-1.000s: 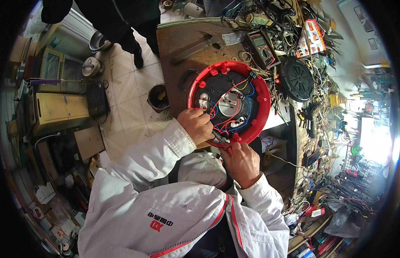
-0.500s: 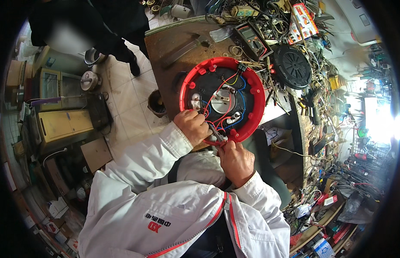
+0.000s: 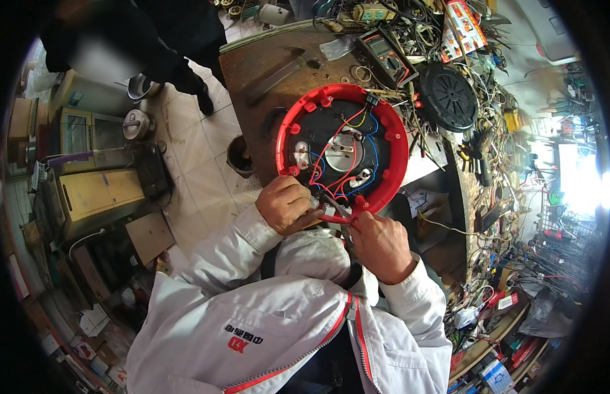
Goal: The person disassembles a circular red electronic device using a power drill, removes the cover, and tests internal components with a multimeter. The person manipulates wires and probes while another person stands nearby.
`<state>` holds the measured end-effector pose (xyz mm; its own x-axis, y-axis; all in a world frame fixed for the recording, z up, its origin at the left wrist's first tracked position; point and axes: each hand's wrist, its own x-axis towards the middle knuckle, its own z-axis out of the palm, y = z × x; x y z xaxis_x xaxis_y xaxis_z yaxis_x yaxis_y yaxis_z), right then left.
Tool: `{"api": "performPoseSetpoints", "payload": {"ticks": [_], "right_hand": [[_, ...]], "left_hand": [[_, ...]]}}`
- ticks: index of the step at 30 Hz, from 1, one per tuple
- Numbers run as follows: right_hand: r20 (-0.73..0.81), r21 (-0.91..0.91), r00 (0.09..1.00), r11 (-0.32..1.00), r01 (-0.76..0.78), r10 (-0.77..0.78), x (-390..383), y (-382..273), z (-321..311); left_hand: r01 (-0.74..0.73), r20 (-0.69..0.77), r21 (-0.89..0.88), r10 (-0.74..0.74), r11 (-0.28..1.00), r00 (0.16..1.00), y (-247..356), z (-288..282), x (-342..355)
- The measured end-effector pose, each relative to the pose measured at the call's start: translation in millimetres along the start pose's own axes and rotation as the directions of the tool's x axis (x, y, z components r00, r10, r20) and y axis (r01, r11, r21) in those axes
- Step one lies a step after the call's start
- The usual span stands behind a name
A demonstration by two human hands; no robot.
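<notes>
A round red housing [image 3: 398, 154] rests partly on the table edge, tilted open side up. In its black base [image 3: 323, 120] sit a silver metal disc [image 3: 344, 154] and red, blue and yellow-green wires [image 3: 372, 150]. My left hand [image 3: 285, 205] is closed at the near left rim, fingers curled over it; its fingertips are partly hidden. At the near rim my right hand [image 3: 381, 244] is closed on a slim metal tool that looks like pliers [image 3: 337, 205]. The tool's tip reaches in among the wire ends beside a small white part [image 3: 328, 211].
On the brown table [image 3: 272, 56] lie a multimeter [image 3: 383, 56], a round black cover [image 3: 447, 98] and a flat dark bar [image 3: 275, 80]. Tangled cables and tools [image 3: 475, 171] crowd the right side. Another person in dark clothes [image 3: 180, 26] stands at the far left.
My left hand has drawn slightly left and down from the tool. My right hand has shifted right, and the tool now points up-left into the housing. The housing has moved slightly right.
</notes>
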<state>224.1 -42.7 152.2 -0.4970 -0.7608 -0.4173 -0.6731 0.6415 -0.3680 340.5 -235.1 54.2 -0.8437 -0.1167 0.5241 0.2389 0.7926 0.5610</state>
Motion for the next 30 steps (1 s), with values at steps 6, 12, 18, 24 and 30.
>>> {"api": "performPoseSetpoints", "payload": {"ticks": [6, 12, 18, 24, 30], "right_hand": [[-0.082, -0.189, 0.994, 0.98, 0.06, -0.076, -1, -3, 8], [-0.064, -0.228, 0.995, 0.972, 0.061, -0.078, 6, -11, 11], [-0.069, -0.213, 0.994, 0.975, 0.068, -0.085, 7, -9, 19], [-0.12, -0.178, 0.992, 0.984, 0.016, -0.038, 8, -13, 28], [-0.118, -0.21, 0.993, 0.977, -0.034, 0.009, 7, -13, 43]], "left_hand": [[-0.007, -0.018, -0.03, 0.007, 1.0, 1.0, -2, 2, -1], [0.019, 0.022, -0.011, -0.018, 1.0, 1.0, -3, 1, -4], [0.058, 0.041, 0.087, -0.062, 0.995, 0.997, 0, 3, 1], [0.113, 0.085, 0.2, -0.132, 0.973, 0.988, 5, 9, 10], [0.03, 0.094, 0.236, -0.054, 0.971, 0.994, 3, 10, 12]]}}
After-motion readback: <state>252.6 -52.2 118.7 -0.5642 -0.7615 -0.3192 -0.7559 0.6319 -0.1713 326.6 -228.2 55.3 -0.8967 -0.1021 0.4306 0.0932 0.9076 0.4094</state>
